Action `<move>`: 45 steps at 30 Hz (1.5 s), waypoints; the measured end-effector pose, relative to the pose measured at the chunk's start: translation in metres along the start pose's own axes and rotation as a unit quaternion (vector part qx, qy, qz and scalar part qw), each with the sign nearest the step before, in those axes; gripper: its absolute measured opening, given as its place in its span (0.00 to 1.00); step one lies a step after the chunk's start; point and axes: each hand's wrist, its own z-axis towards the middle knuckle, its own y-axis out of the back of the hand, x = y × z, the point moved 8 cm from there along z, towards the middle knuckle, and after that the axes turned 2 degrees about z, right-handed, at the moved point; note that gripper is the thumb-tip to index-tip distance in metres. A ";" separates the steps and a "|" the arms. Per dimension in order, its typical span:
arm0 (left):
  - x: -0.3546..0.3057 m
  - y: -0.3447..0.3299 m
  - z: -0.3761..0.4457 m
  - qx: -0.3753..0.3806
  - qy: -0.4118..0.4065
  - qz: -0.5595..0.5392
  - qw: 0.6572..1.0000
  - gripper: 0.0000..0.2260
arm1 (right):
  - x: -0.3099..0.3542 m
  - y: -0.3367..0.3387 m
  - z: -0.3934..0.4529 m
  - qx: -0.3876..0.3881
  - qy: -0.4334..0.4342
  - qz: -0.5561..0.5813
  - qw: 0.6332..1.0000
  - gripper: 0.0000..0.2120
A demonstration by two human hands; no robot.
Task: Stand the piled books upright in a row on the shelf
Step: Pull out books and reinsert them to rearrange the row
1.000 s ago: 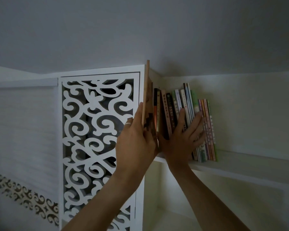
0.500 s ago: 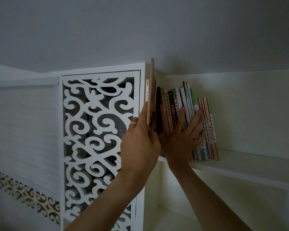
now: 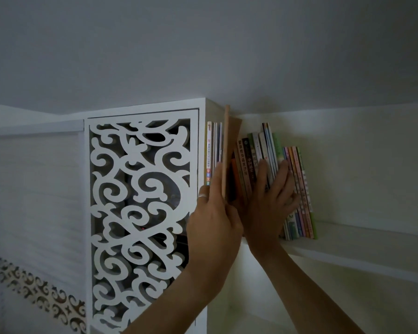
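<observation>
A row of upright books [image 3: 258,160] stands on the white shelf [image 3: 362,244] and leans slightly to the left. My right hand [image 3: 268,203] presses flat on their spines with its fingers spread. My left hand [image 3: 212,222] pinches a small bundle at the row's left end: a tall tan book [image 3: 226,150] and several thin books [image 3: 214,145] beside it. Fingers lie along the bundle's left face and the thumb on its right. The bundle is upright, against the cabinet's side.
A white cabinet with a cut-out scroll door [image 3: 140,213] stands directly left of the shelf. The shelf board runs on to the right of the row. A lower compartment [image 3: 263,319] opens under the shelf. The ceiling is close above.
More of the left-hand bundle shows: first only the tan book's edge, then one spine, now several thin spines left of it. My right hand has stayed pressed on the row.
</observation>
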 end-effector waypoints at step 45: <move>0.055 -0.085 0.042 0.026 0.007 -0.040 0.999 0.27 | 0.002 0.005 -0.005 0.026 -0.008 0.017 0.999 0.35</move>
